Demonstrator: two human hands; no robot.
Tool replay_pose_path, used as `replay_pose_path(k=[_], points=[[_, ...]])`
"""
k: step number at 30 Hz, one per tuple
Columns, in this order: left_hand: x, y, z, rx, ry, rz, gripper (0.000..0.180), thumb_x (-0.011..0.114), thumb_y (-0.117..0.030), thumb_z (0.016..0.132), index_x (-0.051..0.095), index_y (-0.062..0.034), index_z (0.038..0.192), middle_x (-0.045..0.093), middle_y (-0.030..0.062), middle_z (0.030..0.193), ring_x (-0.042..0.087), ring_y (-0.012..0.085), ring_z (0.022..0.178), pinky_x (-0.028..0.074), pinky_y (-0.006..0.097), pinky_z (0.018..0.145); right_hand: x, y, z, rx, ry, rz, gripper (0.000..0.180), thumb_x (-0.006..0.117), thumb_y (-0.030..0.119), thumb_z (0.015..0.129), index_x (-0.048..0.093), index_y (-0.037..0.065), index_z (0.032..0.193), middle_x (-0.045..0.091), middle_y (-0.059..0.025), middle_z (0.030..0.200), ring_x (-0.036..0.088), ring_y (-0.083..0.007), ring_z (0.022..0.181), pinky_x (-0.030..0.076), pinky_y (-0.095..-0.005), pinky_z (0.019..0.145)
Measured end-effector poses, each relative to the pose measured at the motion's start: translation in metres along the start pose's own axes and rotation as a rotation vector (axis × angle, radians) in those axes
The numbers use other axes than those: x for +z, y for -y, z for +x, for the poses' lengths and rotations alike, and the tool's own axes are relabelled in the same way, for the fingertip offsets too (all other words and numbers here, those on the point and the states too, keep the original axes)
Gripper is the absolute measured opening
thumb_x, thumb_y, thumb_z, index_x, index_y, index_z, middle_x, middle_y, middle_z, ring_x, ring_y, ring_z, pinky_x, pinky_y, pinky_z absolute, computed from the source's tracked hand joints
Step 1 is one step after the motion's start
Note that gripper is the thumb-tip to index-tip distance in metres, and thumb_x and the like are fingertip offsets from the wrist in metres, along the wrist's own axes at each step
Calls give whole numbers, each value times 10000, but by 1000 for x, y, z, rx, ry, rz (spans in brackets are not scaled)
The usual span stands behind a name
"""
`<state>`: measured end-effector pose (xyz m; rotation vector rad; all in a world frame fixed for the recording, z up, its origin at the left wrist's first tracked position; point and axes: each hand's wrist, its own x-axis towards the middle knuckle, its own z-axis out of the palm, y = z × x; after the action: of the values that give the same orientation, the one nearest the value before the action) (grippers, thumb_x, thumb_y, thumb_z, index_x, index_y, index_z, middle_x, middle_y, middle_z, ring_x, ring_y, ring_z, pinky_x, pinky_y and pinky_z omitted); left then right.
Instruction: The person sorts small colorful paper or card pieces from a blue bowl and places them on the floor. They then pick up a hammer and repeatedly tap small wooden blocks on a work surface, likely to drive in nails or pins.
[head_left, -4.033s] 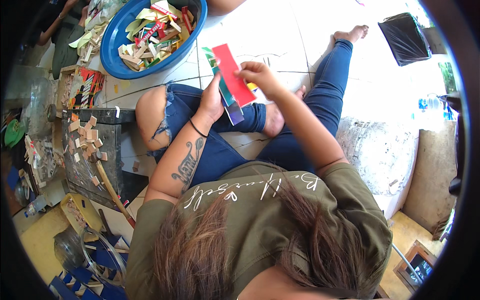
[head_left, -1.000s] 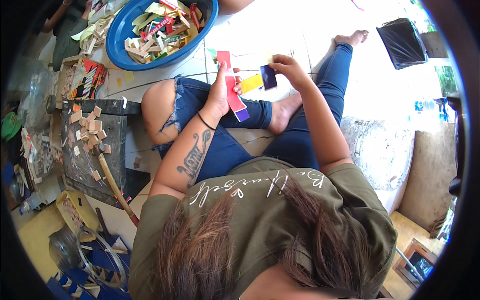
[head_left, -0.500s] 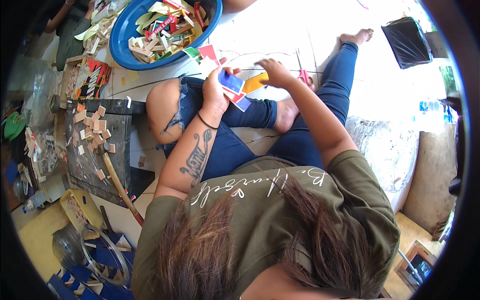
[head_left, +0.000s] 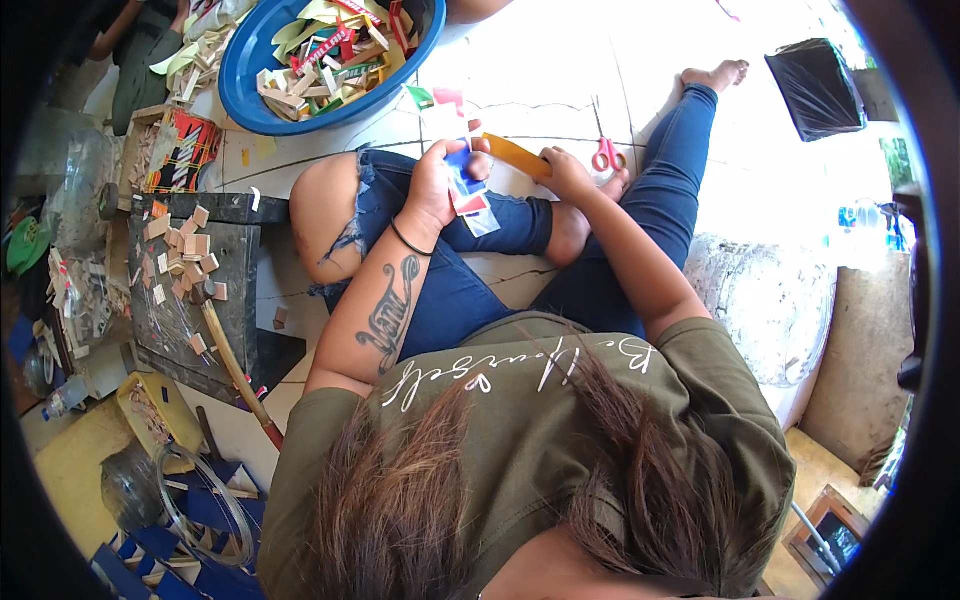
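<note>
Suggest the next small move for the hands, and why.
Probably ease the yellow strip left onto the coloured strips: the right hand grips one end of it, its other end lies near the left hand, and that hand holds the others.

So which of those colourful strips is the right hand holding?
The yellow strip: its end is between the fingers of the right hand. The blue piece and red piece are bunched at the left hand instead.
</note>
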<state>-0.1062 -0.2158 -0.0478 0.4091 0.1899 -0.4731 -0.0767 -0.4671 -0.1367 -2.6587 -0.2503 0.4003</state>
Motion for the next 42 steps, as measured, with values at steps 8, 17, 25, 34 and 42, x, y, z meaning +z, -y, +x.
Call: replay_pose_path(k=[8, 17, 25, 34, 42], points=[[-5, 4, 2, 50, -103, 155, 379, 524, -275, 901, 458, 3, 1150, 485, 54, 757, 401, 105, 565, 368, 252, 552, -36, 32, -11, 275, 85, 1096, 365, 668, 168, 825, 586, -27, 1122, 657, -105, 964, 637, -162, 853, 501, -265, 755], [5, 11, -2, 40, -130, 299, 385, 642, -322, 862, 519, -38, 1091, 564, 25, 839, 517, 93, 650, 455, 240, 616, -58, 122, -33, 127, 210, 1544, 306, 544, 177, 902, 556, -23, 1132, 634, -107, 1024, 630, -190, 894, 500, -297, 789], [4, 11, 0, 115, -49, 347, 326, 417, -175, 948, 476, -20, 1229, 569, 93, 1126, 542, 190, 1028, 444, 325, 900, -47, 151, -42, -167, -168, 119, 350, 572, 280, 861, 562, -21, 1041, 592, -180, 1069, 593, -313, 905, 458, -380, 831], [2, 18, 1, -50, 40, 358, 358, 431, -227, 938, 477, -23, 1229, 578, 121, 1062, 585, 205, 965, 491, 343, 838, -36, 133, -37, 149, 247, 1337, 297, 571, 183, 878, 566, 1, 1113, 616, -87, 960, 580, -132, 838, 457, -262, 717], [-8, 31, 11, 224, -344, 574, 638, 487, -383, 900, 193, -158, 1420, 292, 113, 1379, 338, 243, 1238, 345, 418, 972, -4, 73, 47, 641, -13, 1356, 168, 497, 127, 876, 564, -10, 949, 590, -123, 857, 586, -230, 781, 498, -395, 702]])
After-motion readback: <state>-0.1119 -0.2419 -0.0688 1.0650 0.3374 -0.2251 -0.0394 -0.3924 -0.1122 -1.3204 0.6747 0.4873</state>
